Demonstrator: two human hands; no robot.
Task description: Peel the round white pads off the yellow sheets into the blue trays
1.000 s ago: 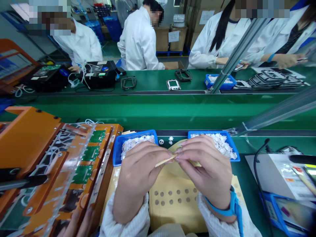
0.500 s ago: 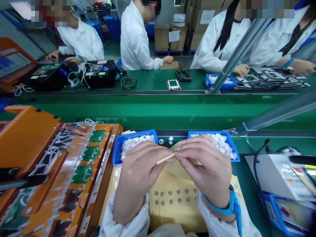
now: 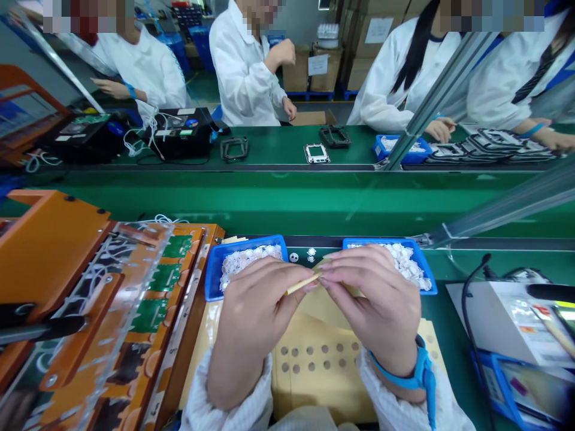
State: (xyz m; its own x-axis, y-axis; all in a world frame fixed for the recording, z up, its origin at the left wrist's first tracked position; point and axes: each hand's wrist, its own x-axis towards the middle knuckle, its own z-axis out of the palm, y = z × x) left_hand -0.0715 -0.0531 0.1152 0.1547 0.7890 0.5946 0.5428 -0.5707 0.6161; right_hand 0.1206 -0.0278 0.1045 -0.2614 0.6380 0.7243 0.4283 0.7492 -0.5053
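Note:
My left hand [image 3: 258, 308] pinches a thin wooden stick [image 3: 302, 283] whose tip points right. My right hand [image 3: 375, 302], with a blue wrist strap [image 3: 422, 374], is closed in a pinch at the stick's tip, on something too small to make out. Both hands hover over a yellow backing sheet [image 3: 321, 365] with rows of round holes. Behind them stand two blue trays of small white round parts, the left tray [image 3: 215, 272] and the right tray [image 3: 424, 269].
An orange fixture [image 3: 49, 251] holding green circuit boards [image 3: 164, 278] fills the left. A green conveyor belt [image 3: 287, 200] runs across the middle. Several people in white coats work on the far side. A black cable [image 3: 469, 293] and labelled papers [image 3: 507, 323] lie at the right.
My hands have barely moved; the stick's tip has risen slightly. The people across the belt have shifted their arms.

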